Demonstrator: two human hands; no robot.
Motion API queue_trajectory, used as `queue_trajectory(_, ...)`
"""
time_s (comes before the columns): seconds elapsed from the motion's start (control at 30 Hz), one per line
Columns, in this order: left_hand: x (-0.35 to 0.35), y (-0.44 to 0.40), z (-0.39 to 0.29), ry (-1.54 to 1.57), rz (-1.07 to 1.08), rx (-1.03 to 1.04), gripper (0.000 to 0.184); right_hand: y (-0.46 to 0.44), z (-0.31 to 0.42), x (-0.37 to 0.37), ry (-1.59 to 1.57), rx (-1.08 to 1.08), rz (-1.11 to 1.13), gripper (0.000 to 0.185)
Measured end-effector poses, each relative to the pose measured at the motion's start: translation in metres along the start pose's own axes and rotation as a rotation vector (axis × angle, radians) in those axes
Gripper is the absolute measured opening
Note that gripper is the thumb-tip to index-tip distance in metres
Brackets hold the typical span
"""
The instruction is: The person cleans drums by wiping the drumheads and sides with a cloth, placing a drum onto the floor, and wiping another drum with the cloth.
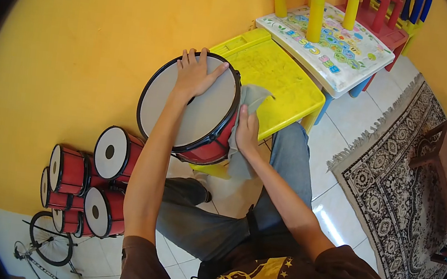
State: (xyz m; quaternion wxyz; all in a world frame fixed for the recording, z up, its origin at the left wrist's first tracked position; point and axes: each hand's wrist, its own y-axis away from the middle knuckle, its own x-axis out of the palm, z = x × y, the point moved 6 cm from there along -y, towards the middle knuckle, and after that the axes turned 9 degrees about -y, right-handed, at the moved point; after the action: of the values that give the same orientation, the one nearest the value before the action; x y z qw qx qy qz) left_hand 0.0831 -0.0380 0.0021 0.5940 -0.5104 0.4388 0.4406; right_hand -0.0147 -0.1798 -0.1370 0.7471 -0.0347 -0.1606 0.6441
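Note:
A large red drum (pixel 202 152) with a black rim and a pale drumhead (pixel 164 100) rests tilted at the edge of a yellow plastic table (pixel 279 85). My left hand (pixel 195 75) lies on the drumhead near the far rim, its fingers spread. Against the drum's red side, my right hand (pixel 246 131) presses a grey cloth (pixel 240 166), whose upper end sticks out past the rim over the table. Part of the drum's side is hidden behind the cloth and my right hand.
Several smaller red drums (pixel 114 152) stand in a cluster at the left by the orange wall (pixel 72 67). A bicycle (pixel 52 238) is behind them. A white patterned table (pixel 328 41) adjoins the yellow one. On the tiled floor at right lies a fringed rug (pixel 393 197).

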Motion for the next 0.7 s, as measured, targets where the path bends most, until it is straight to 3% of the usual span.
queue_trajectory(0.1, -0.001, 0.003, 0.000, 0.012, -0.020, 0.001, 0.093, 0.023, -0.021, -0.004, 0.183, 0.144, -0.012, 0.047)
queue_trajectory(0.2, 0.001, 0.002, 0.002, 0.008, -0.032, 0.006, 0.092, 0.053, 0.016, 0.004, 0.131, 0.092, -0.135, 0.044)
queue_trajectory(0.4, -0.003, 0.003, -0.002, 0.006, -0.018, 0.010, 0.091, 0.095, 0.050, 0.010, 0.021, 0.046, -0.096, 0.040)
queue_trajectory(0.47, 0.000, 0.004, -0.001, 0.023, -0.017, 0.019, 0.095, 0.087, 0.035, 0.010, 0.158, 0.011, 0.002, 0.039)
queue_trajectory(0.57, 0.001, 0.003, 0.001, 0.035, -0.028, 0.019, 0.098, 0.042, 0.059, 0.007, 0.008, -0.014, -0.064, 0.040)
queue_trajectory(0.6, 0.001, 0.003, 0.002, 0.036, -0.033, 0.020, 0.098, 0.025, 0.065, 0.006, 0.009, 0.169, -0.009, 0.041)
queue_trajectory(0.67, 0.002, 0.002, 0.003, 0.035, -0.020, 0.026, 0.099, -0.004, 0.062, 0.004, -0.032, 0.212, 0.024, 0.043)
queue_trajectory(0.7, 0.002, 0.001, 0.003, 0.037, -0.015, 0.029, 0.099, -0.018, 0.048, 0.005, -0.074, 0.070, 0.006, 0.044)
